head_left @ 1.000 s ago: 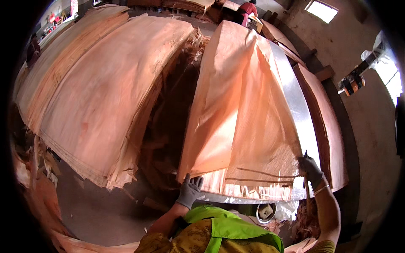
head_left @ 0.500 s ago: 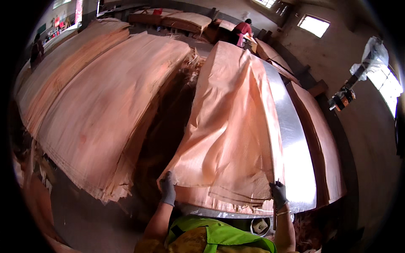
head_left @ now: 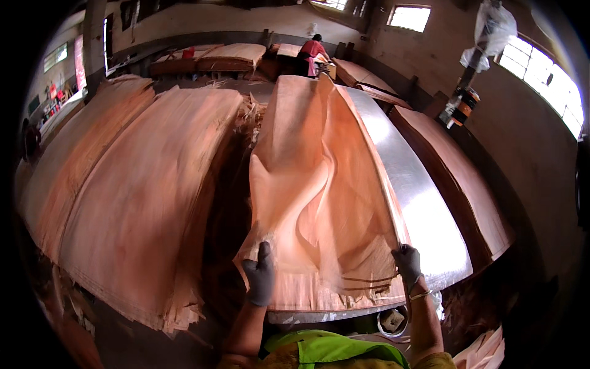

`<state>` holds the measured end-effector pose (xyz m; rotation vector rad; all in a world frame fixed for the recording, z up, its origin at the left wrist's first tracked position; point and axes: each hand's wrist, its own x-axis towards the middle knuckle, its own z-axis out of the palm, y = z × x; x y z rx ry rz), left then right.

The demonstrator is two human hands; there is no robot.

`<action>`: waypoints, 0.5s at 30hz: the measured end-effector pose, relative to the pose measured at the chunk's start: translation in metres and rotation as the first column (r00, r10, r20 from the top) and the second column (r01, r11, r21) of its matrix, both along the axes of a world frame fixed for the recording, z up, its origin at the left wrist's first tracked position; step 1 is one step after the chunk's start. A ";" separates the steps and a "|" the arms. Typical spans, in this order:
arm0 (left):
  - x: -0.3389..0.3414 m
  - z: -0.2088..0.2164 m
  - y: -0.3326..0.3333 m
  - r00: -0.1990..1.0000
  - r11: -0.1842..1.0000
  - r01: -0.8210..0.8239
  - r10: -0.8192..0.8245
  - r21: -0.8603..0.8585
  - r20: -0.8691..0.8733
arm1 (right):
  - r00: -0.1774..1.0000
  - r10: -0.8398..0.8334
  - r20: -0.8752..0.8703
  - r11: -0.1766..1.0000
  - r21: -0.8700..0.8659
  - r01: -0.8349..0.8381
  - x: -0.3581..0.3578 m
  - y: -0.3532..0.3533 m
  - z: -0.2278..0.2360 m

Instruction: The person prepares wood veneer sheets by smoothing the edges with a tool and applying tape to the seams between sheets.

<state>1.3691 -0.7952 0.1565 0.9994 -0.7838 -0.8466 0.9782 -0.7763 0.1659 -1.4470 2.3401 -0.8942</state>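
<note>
- Sheet: wood, wavy, over another layer on metal counter; bare metal to its R.
- Our L hand: gloved, grip closed on sheet's near L edge.
- Our R hand: gloved too, grip pinching near R corner.
- Big stack to our L, well apart.

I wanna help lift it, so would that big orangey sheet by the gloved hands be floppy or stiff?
Probably floppy: the sheet ripples into deep, curving folds. It's likely light for its size, since its edge looks thin near the right hand. It might tear easily, as its near edge looks ragged toward the right.
</note>
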 end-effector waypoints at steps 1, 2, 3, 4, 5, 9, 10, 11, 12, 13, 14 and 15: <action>-0.009 0.012 0.003 1.000 0.997 -0.010 0.012 -0.073 0.029 | 0.995 -0.022 0.098 1.000 0.001 0.022 -0.002 0.005 0.011; -0.018 0.024 0.005 0.998 0.989 -0.018 0.026 -0.146 0.056 | 0.999 -0.012 0.044 1.000 -0.016 0.013 -0.009 0.008 0.017; -0.028 0.031 0.007 0.996 0.975 -0.024 0.042 -0.220 0.080 | 1.000 -0.003 -0.010 0.999 -0.032 0.003 -0.021 0.011 0.022; -0.038 0.032 0.012 0.994 0.976 0.000 0.023 -0.216 0.105 | 0.999 -0.025 -0.036 0.999 -0.030 0.024 -0.037 0.015 0.021; -0.045 0.037 0.018 0.995 0.975 0.023 -0.001 -0.222 0.101 | 1.000 -0.006 -0.015 0.999 -0.036 0.005 -0.044 0.017 0.025; -0.100 0.055 0.056 0.993 0.963 0.093 -0.072 -0.252 0.091 | 0.992 -0.017 0.124 0.997 -0.070 0.026 -0.096 0.049 0.029; -0.116 0.057 0.066 0.994 0.959 0.099 -0.081 -0.266 0.079 | 0.987 -0.019 0.158 0.997 -0.073 0.031 -0.114 0.058 0.028; -0.132 0.058 0.078 0.994 0.955 0.104 -0.088 -0.278 0.071 | 0.982 -0.019 0.186 0.996 -0.079 0.034 -0.130 0.066 0.024; -0.146 0.063 0.092 0.991 0.960 0.130 -0.122 -0.248 0.051 | 0.977 -0.019 0.212 0.996 -0.085 0.038 -0.146 0.074 0.020; -0.160 0.064 0.103 0.988 0.964 0.137 -0.119 -0.226 0.095 | 0.971 -0.020 0.238 0.995 -0.090 0.043 -0.162 0.081 0.016; -0.171 0.062 0.118 0.984 0.971 0.133 -0.106 -0.198 0.141 | 0.964 -0.013 0.265 0.996 -0.084 0.036 -0.174 0.087 0.010; -0.188 0.058 0.130 0.979 0.976 0.135 -0.104 -0.173 0.174 | 0.960 -0.016 0.278 0.996 -0.079 0.040 -0.193 0.095 0.008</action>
